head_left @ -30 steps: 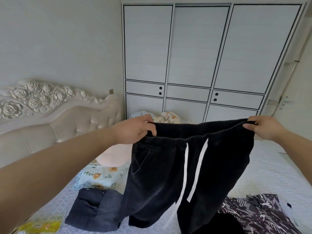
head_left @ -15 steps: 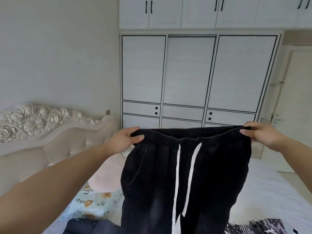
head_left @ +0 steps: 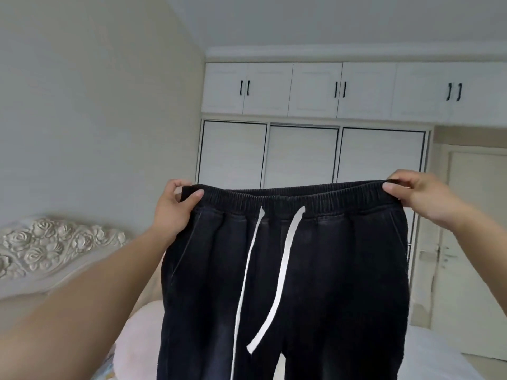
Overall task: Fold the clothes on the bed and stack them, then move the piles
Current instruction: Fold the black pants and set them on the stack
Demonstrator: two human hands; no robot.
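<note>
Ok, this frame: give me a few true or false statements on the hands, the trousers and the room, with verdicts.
1. Both hands pinch the trousers' waistband. True: left hand, right hand.
2. The trousers lie flat on the bed. False: they hang in the air.
3. A white drawstring hangs down the front. True.
4. The trousers are folded in half. False: they hang open at full width.
5. The wardrobe stands open. False: its doors are closed.

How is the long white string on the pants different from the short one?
The long drawstring end hangs nearly straight and runs out of the bottom of the picture; the short drawstring end curves and stops in plain view. The short one also looks wider. Both are white and hang from the waistband of the black pants.
</note>
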